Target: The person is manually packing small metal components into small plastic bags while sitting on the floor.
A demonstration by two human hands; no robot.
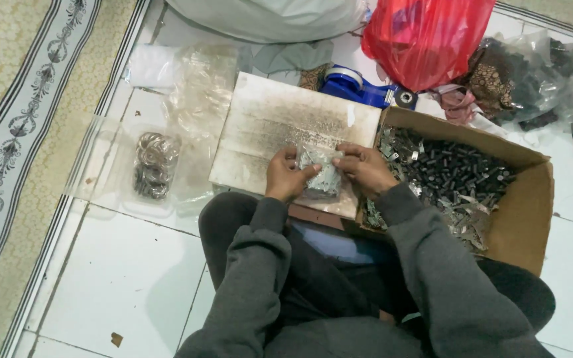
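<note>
White tiled floor, patterned carpet at its left edge. Worn board: left hand and right hand, fingers pinched shut on small clear bag, apparently of metal bits. Risk: loose grip spills them. Cardboard box crowds the right; open floor lies left, past ring packet.

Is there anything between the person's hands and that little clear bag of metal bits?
Nothing visible stands between them. The left hand and right hand both grip the small clear bag directly, one on each side, above the worn board. The cardboard box of parts lies off to the right.
</note>
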